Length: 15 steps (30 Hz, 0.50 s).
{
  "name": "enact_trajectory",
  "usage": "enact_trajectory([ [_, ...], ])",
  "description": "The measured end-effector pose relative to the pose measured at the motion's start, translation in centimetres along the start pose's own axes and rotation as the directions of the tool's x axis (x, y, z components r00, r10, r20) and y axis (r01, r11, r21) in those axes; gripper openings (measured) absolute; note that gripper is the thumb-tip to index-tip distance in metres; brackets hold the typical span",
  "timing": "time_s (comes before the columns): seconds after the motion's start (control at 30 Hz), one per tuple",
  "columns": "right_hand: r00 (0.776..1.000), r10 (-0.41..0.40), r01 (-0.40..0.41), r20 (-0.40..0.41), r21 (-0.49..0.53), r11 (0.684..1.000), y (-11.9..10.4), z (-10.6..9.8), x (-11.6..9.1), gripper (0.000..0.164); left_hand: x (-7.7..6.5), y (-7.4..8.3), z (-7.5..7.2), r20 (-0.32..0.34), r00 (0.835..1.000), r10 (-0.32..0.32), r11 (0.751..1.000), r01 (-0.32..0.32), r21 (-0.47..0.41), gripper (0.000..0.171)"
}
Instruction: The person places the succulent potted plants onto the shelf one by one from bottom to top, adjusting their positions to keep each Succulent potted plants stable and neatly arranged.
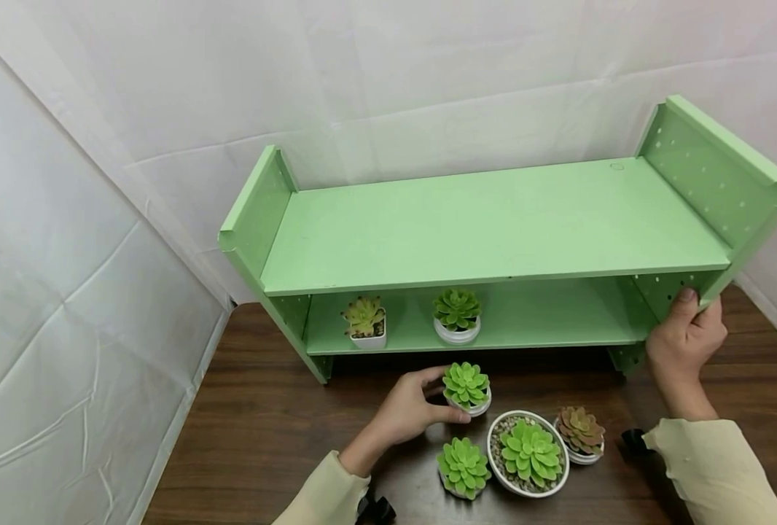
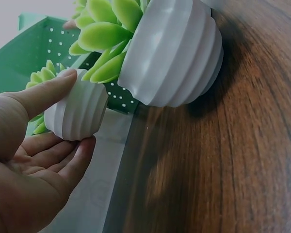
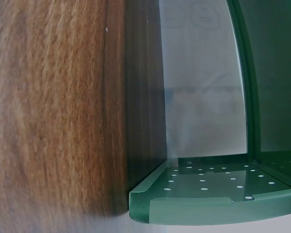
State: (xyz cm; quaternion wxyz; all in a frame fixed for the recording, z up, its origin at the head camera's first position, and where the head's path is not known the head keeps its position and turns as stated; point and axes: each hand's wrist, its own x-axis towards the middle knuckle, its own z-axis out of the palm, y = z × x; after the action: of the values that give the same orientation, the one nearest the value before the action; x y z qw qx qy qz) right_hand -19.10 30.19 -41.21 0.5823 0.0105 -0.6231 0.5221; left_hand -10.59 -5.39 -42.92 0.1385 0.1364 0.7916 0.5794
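Observation:
My left hand holds a small potted succulent in front of the shelf, thumb on one side and fingers on the other. In the left wrist view its white ribbed pot is pinched above the wooden table. My right hand grips the front edge of the right side panel of the green two-tier shelf. In the right wrist view the perforated side panel shows, with the hand almost wholly out of frame. On the lower tier stand a yellowish succulent in a square pot and a green succulent in a round pot.
Nearer on the brown table are a green succulent, a larger succulent in a white bowl with pebbles, and a reddish succulent. White sheeting hangs behind the shelf and at the left.

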Motion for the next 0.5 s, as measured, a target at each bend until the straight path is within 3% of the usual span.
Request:
enact_trajectory([
  [0.5, 1.0, 0.01, -0.01, 0.009, -0.034, 0.999, -0.01, -0.37, -0.17, 0.02, -0.22, 0.37, 0.04, 0.007, 1.0, 0.001, 1.0, -0.001, -0.016, 0.073],
])
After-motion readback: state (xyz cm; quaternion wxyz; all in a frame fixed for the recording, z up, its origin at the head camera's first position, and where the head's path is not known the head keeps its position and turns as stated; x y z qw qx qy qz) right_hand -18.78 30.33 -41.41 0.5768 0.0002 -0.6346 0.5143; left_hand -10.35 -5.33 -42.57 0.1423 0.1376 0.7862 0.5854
